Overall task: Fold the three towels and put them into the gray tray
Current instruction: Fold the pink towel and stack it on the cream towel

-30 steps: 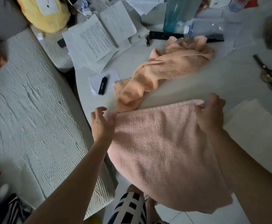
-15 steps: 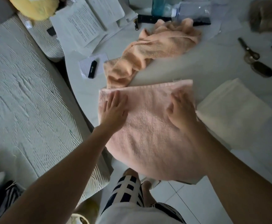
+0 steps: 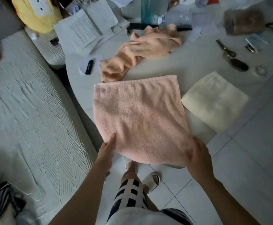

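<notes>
A pink towel (image 3: 139,114) lies flat over the near edge of the white table (image 3: 197,65), its lower part hanging off. My left hand (image 3: 107,147) pinches its near left corner. My right hand (image 3: 197,153) grips its near right corner. An orange towel (image 3: 142,51) sits crumpled farther back on the table. A cream towel (image 3: 213,101) lies folded into a square to the right of the pink one. No gray tray is in view.
Papers (image 3: 83,28) and a black USB stick (image 3: 89,67) lie at the table's back left. Scissors (image 3: 226,50), a dark brush (image 3: 238,65) and a teal bottle (image 3: 148,8) are at the back right. A white mattress (image 3: 27,111) lies to the left, tiled floor below.
Both hands slid from the towel's far edge down its surface to the near hanging corners and took hold there. The pink towel now lies flatter on the table.
</notes>
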`<state>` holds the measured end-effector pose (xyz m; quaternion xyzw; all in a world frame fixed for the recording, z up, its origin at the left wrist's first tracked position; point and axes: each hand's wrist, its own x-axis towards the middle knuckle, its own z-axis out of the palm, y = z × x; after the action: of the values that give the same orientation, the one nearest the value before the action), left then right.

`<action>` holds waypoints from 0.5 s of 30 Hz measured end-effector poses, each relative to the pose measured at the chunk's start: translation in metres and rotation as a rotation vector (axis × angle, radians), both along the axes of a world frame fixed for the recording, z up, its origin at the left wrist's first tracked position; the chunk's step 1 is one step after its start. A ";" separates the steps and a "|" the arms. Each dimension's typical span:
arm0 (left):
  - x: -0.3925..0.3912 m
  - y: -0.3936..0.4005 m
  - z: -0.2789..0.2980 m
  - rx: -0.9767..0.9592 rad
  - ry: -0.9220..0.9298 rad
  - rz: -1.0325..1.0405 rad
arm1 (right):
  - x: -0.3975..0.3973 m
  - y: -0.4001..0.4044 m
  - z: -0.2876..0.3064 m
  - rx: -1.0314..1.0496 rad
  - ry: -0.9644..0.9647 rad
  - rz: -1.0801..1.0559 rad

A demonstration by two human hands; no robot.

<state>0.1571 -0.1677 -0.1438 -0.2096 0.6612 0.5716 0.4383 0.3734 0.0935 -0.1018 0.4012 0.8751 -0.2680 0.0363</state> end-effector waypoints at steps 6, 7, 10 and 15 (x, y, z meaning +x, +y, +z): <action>0.011 -0.023 -0.020 0.189 -0.173 0.343 | 0.015 -0.003 0.002 -0.230 0.088 -0.388; 0.014 -0.027 -0.021 0.229 -0.215 0.378 | 0.017 -0.003 0.000 -0.257 0.085 -0.417; 0.026 -0.043 -0.013 0.194 -0.224 0.375 | 0.024 -0.002 0.000 -0.353 0.060 -0.444; 0.041 -0.078 0.015 0.067 -0.013 0.363 | 0.042 0.008 0.009 -0.606 0.140 -0.480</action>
<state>0.1980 -0.2459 -0.1284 -0.3144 0.5903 0.6617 0.3390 0.4158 0.1013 -0.0929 0.5464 0.6379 -0.5419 0.0299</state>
